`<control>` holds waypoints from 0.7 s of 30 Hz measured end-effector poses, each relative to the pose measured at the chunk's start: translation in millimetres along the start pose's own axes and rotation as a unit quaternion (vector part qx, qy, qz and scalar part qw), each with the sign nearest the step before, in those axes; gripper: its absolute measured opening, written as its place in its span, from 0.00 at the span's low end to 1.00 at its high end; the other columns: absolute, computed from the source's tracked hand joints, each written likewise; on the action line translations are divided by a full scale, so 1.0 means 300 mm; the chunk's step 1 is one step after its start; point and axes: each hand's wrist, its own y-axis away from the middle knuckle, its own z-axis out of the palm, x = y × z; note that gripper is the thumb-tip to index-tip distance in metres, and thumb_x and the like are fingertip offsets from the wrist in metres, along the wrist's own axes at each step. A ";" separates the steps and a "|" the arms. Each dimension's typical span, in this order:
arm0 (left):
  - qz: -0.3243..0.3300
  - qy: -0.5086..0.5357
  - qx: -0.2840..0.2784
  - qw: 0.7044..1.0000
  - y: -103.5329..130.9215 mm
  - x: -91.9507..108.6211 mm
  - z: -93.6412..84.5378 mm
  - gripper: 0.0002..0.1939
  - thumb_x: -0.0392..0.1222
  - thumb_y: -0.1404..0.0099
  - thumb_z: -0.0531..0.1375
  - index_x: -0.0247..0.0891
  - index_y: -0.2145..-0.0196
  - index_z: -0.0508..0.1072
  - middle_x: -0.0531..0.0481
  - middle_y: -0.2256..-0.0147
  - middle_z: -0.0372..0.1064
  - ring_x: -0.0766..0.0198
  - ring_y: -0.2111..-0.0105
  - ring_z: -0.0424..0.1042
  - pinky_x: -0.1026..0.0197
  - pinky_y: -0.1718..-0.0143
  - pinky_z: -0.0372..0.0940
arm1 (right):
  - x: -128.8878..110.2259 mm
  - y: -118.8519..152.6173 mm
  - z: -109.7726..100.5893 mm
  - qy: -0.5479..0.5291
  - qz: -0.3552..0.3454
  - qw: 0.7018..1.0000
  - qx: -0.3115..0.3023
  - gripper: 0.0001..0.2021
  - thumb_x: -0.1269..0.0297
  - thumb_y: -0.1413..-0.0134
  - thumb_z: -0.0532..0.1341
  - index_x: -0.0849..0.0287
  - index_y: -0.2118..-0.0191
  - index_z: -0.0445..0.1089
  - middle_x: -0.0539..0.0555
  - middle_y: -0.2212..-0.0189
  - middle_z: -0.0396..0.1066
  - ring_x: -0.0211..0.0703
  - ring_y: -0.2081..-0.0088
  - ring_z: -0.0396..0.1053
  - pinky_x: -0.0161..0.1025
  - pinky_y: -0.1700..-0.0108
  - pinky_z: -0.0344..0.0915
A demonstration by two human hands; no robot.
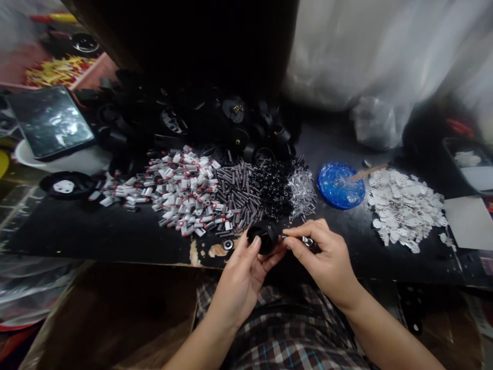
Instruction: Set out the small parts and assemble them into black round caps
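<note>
My left hand [242,272] is closed around a black round plastic housing [264,239], just over the front edge of the table. Beside it, my right hand [323,257] pinches a small dark piece at its fingertips, too small to name, close to the housing's right side. A slim tool with a shiny metal part and a black end [309,242] lies within the right fingers; its kind cannot be made out. Behind the hands are piles of springs [241,190], small black parts [273,190] and small silvery pins [302,190].
Grey-white sleeves with red rings [188,192] are heaped at left. To the right stand a blue dish of gel [337,198] with a wooden stick [370,171] and a pile of white flat pieces [408,205]. Black housings [234,110] crowd the back; a tablet-like panel [52,121] leans left.
</note>
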 end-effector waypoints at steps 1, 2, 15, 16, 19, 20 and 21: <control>0.003 -0.013 -0.005 1.000 0.005 0.000 0.000 0.08 0.42 0.35 0.63 0.42 0.57 0.77 0.50 0.56 0.77 0.62 0.58 0.77 0.61 0.57 0.74 | -0.009 -0.003 -0.004 0.002 -0.011 1.000 0.002 0.03 0.69 0.40 0.64 0.56 0.61 0.74 0.47 0.69 0.74 0.39 0.66 0.67 0.38 0.60 0.59; 0.007 -0.025 -0.009 1.000 0.009 -0.002 0.000 0.08 0.42 0.35 0.63 0.44 0.57 0.77 0.50 0.55 0.76 0.63 0.57 0.76 0.63 0.57 0.74 | -0.017 -0.007 -0.007 0.007 -0.024 1.000 0.003 0.02 0.69 0.41 0.64 0.56 0.62 0.73 0.47 0.69 0.74 0.38 0.66 0.67 0.39 0.60 0.59; -0.086 -0.126 -0.129 0.980 -0.008 0.044 -0.060 0.10 0.47 0.39 0.67 0.44 0.60 0.79 0.52 0.66 0.73 0.67 0.68 0.72 0.68 0.65 0.70 | -0.044 -0.024 -0.074 -0.171 0.188 0.949 -0.187 0.07 0.61 0.44 0.66 0.56 0.67 0.69 0.45 0.73 0.68 0.35 0.70 0.65 0.33 0.66 0.60; -0.092 -0.125 -0.135 0.979 -0.010 0.045 -0.062 0.10 0.47 0.39 0.67 0.44 0.60 0.79 0.52 0.66 0.73 0.67 0.68 0.73 0.68 0.65 0.71 | -0.044 -0.018 -0.072 -0.156 0.179 0.956 -0.174 0.07 0.61 0.44 0.66 0.56 0.67 0.69 0.45 0.72 0.68 0.35 0.70 0.65 0.33 0.65 0.60; -0.072 -0.121 -0.112 0.984 -0.016 0.038 -0.061 0.09 0.47 0.39 0.67 0.44 0.60 0.79 0.52 0.64 0.73 0.67 0.65 0.73 0.68 0.62 0.70 | -0.041 0.004 -0.057 -0.075 0.109 0.984 -0.117 0.03 0.64 0.42 0.64 0.55 0.66 0.70 0.46 0.69 0.70 0.37 0.65 0.65 0.36 0.59 0.58; -0.062 -0.121 -0.098 0.986 -0.017 0.035 -0.060 0.09 0.46 0.39 0.67 0.45 0.60 0.80 0.52 0.63 0.73 0.67 0.64 0.73 0.69 0.63 0.70 | -0.041 0.009 -0.052 -0.052 0.089 0.989 -0.106 0.03 0.65 0.41 0.64 0.55 0.66 0.70 0.46 0.68 0.71 0.37 0.64 0.65 0.37 0.57 0.58; -0.054 -0.122 -0.086 0.987 -0.019 0.033 -0.061 0.09 0.46 0.39 0.67 0.45 0.60 0.80 0.52 0.62 0.73 0.67 0.63 0.73 0.69 0.63 0.70 | -0.040 0.011 -0.048 -0.037 0.079 0.991 -0.101 0.03 0.66 0.41 0.63 0.55 0.67 0.70 0.46 0.68 0.71 0.37 0.64 0.65 0.37 0.56 0.57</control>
